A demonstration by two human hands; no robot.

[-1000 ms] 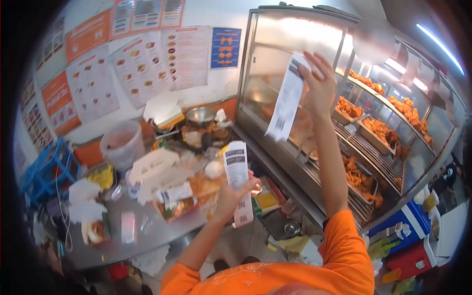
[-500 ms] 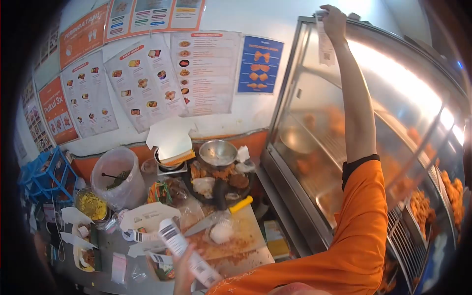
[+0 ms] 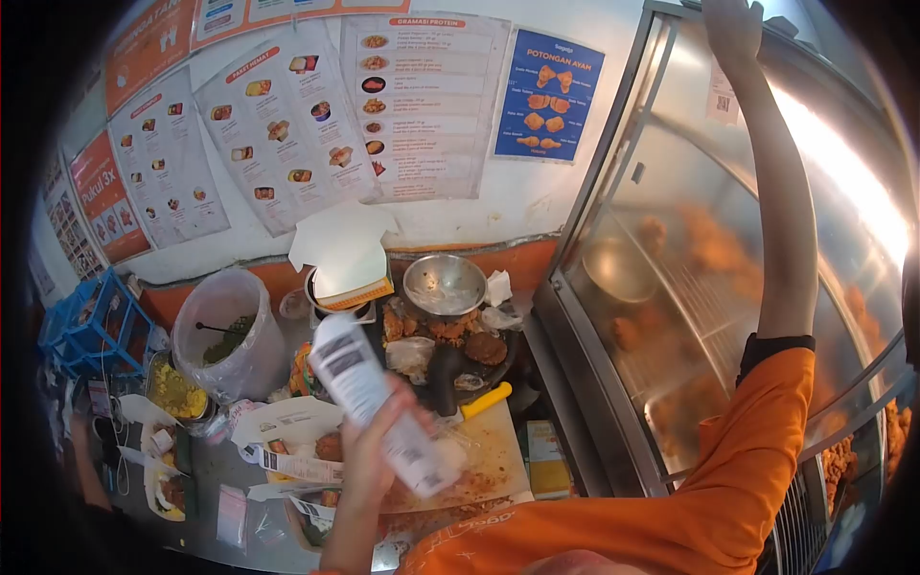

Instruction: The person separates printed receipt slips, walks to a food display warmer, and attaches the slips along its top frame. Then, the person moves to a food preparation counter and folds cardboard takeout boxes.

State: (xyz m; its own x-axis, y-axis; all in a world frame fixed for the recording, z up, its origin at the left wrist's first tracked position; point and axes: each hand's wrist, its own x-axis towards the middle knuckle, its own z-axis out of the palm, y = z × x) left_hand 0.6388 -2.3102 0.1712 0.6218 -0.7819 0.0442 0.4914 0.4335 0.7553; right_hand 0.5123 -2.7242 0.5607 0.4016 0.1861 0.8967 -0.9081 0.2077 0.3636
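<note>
Now | left hand (image 3: 372, 439) gripping paper slip (image 3: 349, 362), extending above and below | right hand (image 3: 733, 34): grip unclear

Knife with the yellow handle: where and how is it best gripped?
Probably around the middle of the knife's yellow handle, coming from above and the display case side. The handle lies in plain view, its butt pointing toward the case; the rest of the knife runs the other way, toward the left hand, mostly hidden.
</note>
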